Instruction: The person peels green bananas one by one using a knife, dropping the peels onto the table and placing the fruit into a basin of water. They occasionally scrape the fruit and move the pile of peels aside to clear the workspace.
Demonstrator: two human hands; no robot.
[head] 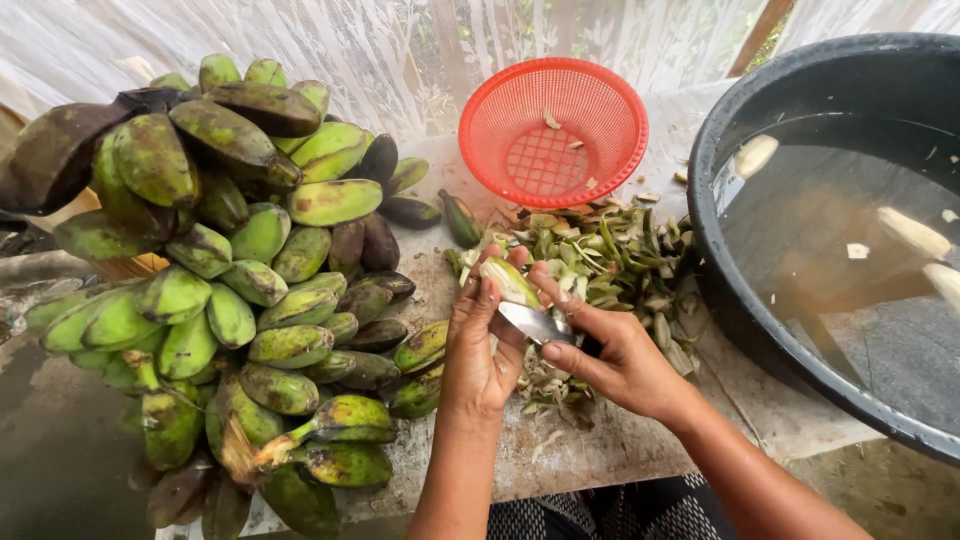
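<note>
My left hand (482,345) grips a small green banana (508,279), partly peeled, held over the table. My right hand (612,352) holds a knife (535,322) whose metal blade lies against the banana, just below it. Both hands meet above a heap of green peel scraps (610,260). A large bunch of green, brown-spotted bananas (240,290) fills the left side, right next to my left hand.
A red plastic basket (553,130) with a few scraps stands behind the peel heap. A big dark basin of water (840,230) at the right holds peeled banana pieces (912,232). The worn table edge (600,465) runs near my lap. White netting hangs behind.
</note>
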